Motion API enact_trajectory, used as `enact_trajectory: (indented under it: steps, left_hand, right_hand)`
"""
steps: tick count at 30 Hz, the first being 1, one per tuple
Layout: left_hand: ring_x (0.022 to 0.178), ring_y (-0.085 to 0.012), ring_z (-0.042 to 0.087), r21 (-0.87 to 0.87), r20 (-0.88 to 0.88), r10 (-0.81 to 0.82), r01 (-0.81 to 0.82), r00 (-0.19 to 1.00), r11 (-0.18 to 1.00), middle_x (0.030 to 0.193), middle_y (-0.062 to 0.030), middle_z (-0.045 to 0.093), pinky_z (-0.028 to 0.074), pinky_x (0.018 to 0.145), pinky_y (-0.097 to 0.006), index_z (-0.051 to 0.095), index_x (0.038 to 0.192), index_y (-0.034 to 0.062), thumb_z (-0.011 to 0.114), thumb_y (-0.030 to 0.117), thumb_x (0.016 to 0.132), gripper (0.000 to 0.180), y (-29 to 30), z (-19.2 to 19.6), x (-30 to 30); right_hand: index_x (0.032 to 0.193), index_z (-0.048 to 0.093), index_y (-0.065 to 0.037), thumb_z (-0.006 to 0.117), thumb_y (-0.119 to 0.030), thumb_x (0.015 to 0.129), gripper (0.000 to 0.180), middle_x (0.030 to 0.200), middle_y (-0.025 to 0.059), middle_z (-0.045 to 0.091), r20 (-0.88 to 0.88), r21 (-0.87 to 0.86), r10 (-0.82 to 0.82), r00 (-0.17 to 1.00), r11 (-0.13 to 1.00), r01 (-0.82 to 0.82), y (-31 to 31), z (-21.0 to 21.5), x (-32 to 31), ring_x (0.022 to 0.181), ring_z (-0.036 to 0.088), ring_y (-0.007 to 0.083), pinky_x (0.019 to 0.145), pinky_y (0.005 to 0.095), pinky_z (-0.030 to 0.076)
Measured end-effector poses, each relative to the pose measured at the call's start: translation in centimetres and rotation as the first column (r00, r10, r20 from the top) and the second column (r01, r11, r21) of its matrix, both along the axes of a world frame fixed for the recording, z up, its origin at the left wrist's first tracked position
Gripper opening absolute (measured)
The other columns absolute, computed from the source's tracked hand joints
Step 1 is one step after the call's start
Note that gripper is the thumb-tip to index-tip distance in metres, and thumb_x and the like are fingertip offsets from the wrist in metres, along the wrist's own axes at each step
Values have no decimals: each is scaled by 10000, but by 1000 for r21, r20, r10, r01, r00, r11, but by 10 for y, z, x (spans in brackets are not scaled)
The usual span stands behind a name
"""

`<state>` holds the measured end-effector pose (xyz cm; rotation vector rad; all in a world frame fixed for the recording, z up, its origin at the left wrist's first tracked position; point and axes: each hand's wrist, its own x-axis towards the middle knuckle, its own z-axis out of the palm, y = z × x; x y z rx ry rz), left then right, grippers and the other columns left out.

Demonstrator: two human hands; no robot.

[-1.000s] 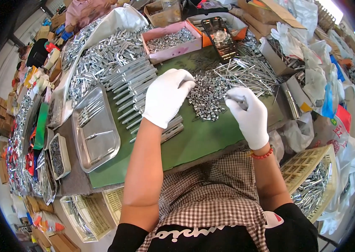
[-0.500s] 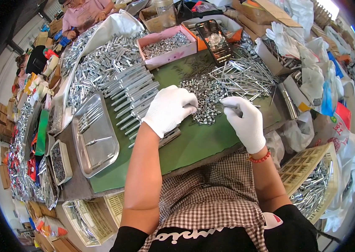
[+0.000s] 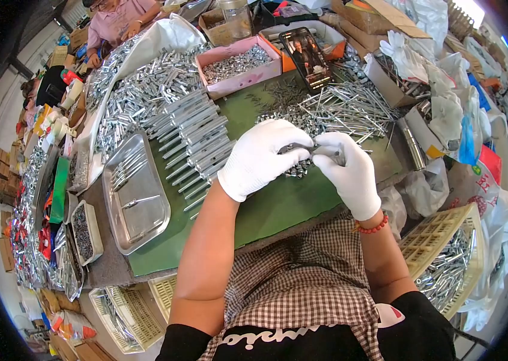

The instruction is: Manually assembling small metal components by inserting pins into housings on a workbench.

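Above the pile of small metal nuts point(image 3: 293, 114), my two white-gloved hands meet at the fingertips. My left hand point(image 3: 266, 157) is closed, thumb and fingers pinching a small dark metal piece whose kind I cannot make out. Facing it, my right hand point(image 3: 350, 174) is also closed, with thin metal parts showing between thumb and fingers, mostly hidden by the glove. Long thin metal rods point(image 3: 356, 111) lie heaped just beyond the right hand. To the left, metal tubes with rods sticking out point(image 3: 197, 129) are lined up side by side on the green mat point(image 3: 218, 225).
A metal tray point(image 3: 164, 222) with several rods sits at left, a pink box point(image 3: 248, 81) of small parts behind. A phone point(image 3: 307, 57) leans against an orange box. Metal sleeves point(image 3: 146, 90) are heaped at far left; another person point(image 3: 119, 21) sits beyond. A plastic crate point(image 3: 434, 240) stands at lower right.
My left hand has moved right and now meets the right hand at the fingertips. The right hand has barely moved. The row of tubes beside my left wrist shows more.
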<state>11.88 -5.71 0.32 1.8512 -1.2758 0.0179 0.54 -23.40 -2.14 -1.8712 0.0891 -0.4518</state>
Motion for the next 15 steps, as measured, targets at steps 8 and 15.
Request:
enact_trajectory:
  steps: [8, 15]
  left_hand:
    - [856, -239, 625, -17, -53, -5, 4, 999, 1000, 899, -73, 654, 500, 793, -345, 708, 949, 58, 719, 93, 849, 106, -3, 4, -5]
    - [864, -239, 627, -2, -127, 32, -32, 991, 999, 893, -71, 649, 500, 794, -345, 712, 967, 68, 693, 95, 865, 108, -3, 5, -5]
  right_hand:
    - [1124, 665, 1, 679, -27, 928, 198, 1010, 34, 703, -53, 213, 60, 997, 976, -47, 0, 1, 4, 879, 639, 68, 799, 228, 512]
    - [1078, 664, 35, 660, -46, 963, 140, 966, 20, 701, -169, 384, 140, 976, 921, -66, 2, 12, 3, 868, 624, 51, 788, 213, 494]
